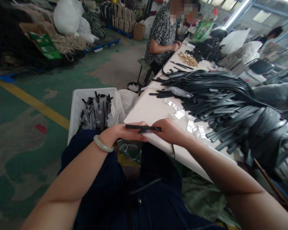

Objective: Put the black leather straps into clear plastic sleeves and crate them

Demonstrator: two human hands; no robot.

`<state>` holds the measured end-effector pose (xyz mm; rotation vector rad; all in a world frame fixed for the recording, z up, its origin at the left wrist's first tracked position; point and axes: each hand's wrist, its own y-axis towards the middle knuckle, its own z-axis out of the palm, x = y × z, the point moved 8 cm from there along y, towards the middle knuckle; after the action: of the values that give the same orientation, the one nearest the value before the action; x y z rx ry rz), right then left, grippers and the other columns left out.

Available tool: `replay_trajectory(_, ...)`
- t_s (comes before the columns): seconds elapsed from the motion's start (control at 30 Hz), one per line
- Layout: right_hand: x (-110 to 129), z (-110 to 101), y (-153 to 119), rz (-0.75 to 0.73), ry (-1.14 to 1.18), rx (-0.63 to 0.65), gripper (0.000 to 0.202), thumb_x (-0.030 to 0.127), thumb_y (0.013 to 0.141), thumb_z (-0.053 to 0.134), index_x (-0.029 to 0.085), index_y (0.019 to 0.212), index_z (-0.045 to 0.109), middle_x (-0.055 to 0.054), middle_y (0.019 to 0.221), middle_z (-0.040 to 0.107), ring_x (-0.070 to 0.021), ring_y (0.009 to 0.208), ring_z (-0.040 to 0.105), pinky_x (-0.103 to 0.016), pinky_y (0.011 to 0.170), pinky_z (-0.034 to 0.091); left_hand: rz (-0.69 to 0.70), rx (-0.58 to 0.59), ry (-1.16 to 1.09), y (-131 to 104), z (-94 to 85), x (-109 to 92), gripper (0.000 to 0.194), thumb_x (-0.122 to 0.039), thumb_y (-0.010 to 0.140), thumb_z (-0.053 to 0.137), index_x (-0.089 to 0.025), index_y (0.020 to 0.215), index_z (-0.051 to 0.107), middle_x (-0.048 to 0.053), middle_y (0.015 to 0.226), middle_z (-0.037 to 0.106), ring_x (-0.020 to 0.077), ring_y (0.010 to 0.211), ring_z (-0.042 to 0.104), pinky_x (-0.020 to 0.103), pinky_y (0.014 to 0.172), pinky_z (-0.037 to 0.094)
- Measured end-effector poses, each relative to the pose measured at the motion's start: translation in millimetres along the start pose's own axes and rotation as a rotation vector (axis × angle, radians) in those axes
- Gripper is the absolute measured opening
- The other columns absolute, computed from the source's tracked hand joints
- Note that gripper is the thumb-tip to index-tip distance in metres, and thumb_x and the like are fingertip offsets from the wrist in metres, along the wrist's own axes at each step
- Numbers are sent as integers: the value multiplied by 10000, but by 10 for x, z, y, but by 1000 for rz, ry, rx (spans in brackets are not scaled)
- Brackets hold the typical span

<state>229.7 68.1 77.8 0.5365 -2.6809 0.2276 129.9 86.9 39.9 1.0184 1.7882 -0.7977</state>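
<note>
A short black strap (136,127) lies level between my two hands, in front of the table's near corner. My left hand (124,132), below a pale green bangle, is closed around the strap's left part. At the other end, my right hand (168,130) pinches the strap with bent fingers. Something clear, like a bit of plastic film, shows just under the strap between the hands. Small clear plastic pieces (179,114) lie on the white table (148,111) beyond my right hand. Past them spreads a large heap of black straps (220,95).
A white bin (74,105) at the left holds plastic-wrapped black straps (97,108) and a white bag. Another person (158,38) works farther along the table, near gold-coloured metal parts (187,59). Pallets with sacks and cartons stand at the back left.
</note>
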Motion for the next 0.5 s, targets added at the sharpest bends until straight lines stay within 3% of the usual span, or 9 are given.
replay_trajectory(0.1,-108,-310,48,56,-84,-110,191,250,814,581,169,742,738,-39,591,636,-150,536,506,-265,525,290,-121,-142,255,-62,-304,116,168,-249,855,513,-172,775,639,20,754,632,168,771,561,243,724,434)
replay_trajectory(0.23,-14,-364,114,-26,2,-129,371,212,757,629,199,1121,704,-33,779,708,-164,635,576,-250,581,348,-97,-260,455,-57,-329,72,237,-176,873,436,-161,771,650,41,767,652,174,754,578,252,720,433)
replay_trajectory(0.27,20,-310,134,-41,-2,-105,344,240,767,644,203,1103,709,-39,796,712,-167,644,580,-251,583,345,-89,-271,478,-60,-303,51,222,-176,866,453,-167,788,661,46,795,666,181,777,585,256,731,435)
replay_trajectory(0.33,31,-176,171,-13,-59,-42,187,330,820,637,190,883,745,-53,715,691,-165,596,554,-260,548,306,-88,-275,522,-97,-276,6,202,-219,863,494,-177,817,685,65,837,684,204,811,595,274,741,433)
replay_trajectory(0.4,-5,-93,191,45,-119,-14,290,383,869,595,183,689,702,-52,603,639,-155,532,507,-270,514,258,-128,-286,588,-194,-336,-37,250,-308,878,501,-174,810,702,92,823,686,225,788,598,294,709,419)
replay_trajectory(0.5,33,-93,213,10,-89,-32,329,402,890,566,187,669,680,-37,576,618,-151,516,497,-269,503,260,-205,-322,638,-475,-556,-99,323,-378,891,476,-178,755,690,83,737,670,210,714,591,280,636,372)
